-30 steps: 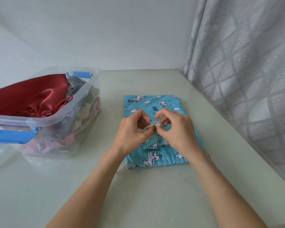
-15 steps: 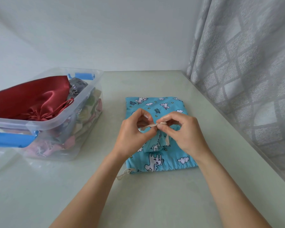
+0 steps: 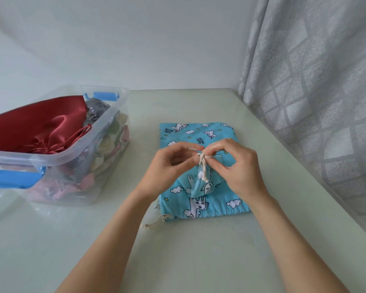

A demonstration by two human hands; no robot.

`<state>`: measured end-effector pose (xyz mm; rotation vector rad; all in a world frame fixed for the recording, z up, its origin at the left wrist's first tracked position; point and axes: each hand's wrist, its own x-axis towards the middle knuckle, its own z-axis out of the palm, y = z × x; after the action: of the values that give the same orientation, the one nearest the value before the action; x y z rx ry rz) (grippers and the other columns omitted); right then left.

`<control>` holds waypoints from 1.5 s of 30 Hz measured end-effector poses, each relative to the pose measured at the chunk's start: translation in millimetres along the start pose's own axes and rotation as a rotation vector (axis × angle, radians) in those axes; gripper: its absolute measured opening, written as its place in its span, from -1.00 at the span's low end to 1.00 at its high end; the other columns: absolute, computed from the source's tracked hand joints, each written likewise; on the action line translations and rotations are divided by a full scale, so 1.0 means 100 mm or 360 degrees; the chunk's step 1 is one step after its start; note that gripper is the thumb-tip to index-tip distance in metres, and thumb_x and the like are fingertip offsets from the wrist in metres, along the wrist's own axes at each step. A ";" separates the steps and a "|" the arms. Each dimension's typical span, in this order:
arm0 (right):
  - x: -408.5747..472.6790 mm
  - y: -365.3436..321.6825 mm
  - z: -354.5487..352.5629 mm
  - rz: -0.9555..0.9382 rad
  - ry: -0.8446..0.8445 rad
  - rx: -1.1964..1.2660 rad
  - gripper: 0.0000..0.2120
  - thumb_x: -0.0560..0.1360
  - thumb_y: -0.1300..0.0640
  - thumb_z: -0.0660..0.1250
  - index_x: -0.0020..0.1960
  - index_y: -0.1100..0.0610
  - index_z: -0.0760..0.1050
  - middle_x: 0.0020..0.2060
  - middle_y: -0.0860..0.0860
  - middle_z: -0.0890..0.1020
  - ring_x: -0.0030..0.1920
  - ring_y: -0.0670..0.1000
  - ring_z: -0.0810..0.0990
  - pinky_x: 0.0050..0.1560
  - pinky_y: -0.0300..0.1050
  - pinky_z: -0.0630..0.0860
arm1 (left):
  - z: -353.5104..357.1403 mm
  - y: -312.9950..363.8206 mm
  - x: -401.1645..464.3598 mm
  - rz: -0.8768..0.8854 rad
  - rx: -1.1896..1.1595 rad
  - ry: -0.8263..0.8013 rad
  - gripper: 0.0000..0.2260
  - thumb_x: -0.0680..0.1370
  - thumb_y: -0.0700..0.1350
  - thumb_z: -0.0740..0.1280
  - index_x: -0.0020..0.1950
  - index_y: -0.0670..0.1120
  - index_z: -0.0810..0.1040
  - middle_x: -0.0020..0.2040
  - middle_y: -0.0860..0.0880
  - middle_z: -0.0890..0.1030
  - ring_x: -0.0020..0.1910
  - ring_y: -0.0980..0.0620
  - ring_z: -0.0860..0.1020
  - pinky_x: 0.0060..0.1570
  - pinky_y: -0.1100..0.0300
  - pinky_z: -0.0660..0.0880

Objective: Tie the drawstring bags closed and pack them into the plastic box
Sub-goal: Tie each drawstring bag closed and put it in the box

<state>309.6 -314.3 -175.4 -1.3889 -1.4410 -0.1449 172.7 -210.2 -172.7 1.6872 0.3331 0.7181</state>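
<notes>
Both hands (image 3: 169, 166) (image 3: 237, 166) in pinching grip

head-worn view, facing forward and down, close over table (image 3: 199, 261)

At the centre, the left hand (image 3: 169, 168) and right hand (image 3: 239, 172) pinch a cream cotton drawstring cord (image 3: 202, 166) rising from the gathered neck of a small turquoise unicorn-print fabric bag (image 3: 200, 187). This rests on a larger flat turquoise unicorn-print drawstring bag (image 3: 201, 134) lying on the pale green tabletop (image 3: 199, 250). At nine o'clock stands a clear plastic box with blue handles (image 3: 57, 159), holding a red satin drawstring bag (image 3: 40, 123). At three o'clock hangs a grey patterned curtain (image 3: 315, 92).
</notes>
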 end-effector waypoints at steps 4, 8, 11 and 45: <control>-0.01 0.04 -0.01 -0.0041 -0.0007 0.0034 -0.91 0.36 0.28 0.48 -0.16 0.18 0.60 -0.21 0.02 0.68 -0.13 -0.02 0.66 -0.05 -0.09 0.58 | -0.03 -0.02 0.01 -0.0011 -0.0003 -0.0030 -0.88 0.49 -0.28 0.35 0.00 -0.15 0.58 -0.15 -0.14 0.64 -0.13 0.07 0.63 -0.03 0.31 0.52; -0.01 0.09 0.03 -0.0092 -0.0031 -0.0002 -0.92 0.35 0.25 0.48 -0.20 0.23 0.60 -0.20 0.03 0.69 -0.13 -0.07 0.67 -0.05 -0.13 0.59 | -0.01 -0.06 0.01 0.0050 0.0299 0.0088 -0.94 0.52 -0.25 0.34 -0.04 -0.16 0.59 -0.14 -0.08 0.66 -0.14 0.06 0.64 -0.02 0.26 0.55; -0.03 0.09 0.04 0.0128 -0.0019 0.0090 -0.90 0.37 0.25 0.48 -0.20 0.24 0.57 -0.18 0.00 0.70 -0.11 -0.11 0.68 -0.02 -0.18 0.58 | -0.01 -0.10 0.01 0.0354 0.0895 0.0179 -0.94 0.55 -0.21 0.30 -0.01 -0.11 0.55 -0.13 0.06 0.63 -0.15 0.15 0.60 -0.06 0.26 0.54; 0.00 0.11 -0.36 0.0696 -0.0545 0.0642 -0.70 0.38 0.12 0.46 -0.01 0.11 0.38 0.17 -0.06 0.59 0.25 -0.13 0.50 0.23 -0.22 0.40 | 0.02 -0.14 0.03 0.0345 0.0971 0.0363 -0.91 0.54 -0.02 0.31 -0.05 0.01 0.57 -0.13 0.22 0.61 -0.12 0.26 0.58 -0.07 0.20 0.54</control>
<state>339.5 -336.2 -166.4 -1.3908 -1.3050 0.6573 178.9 -206.3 -185.7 2.2440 0.5776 1.0457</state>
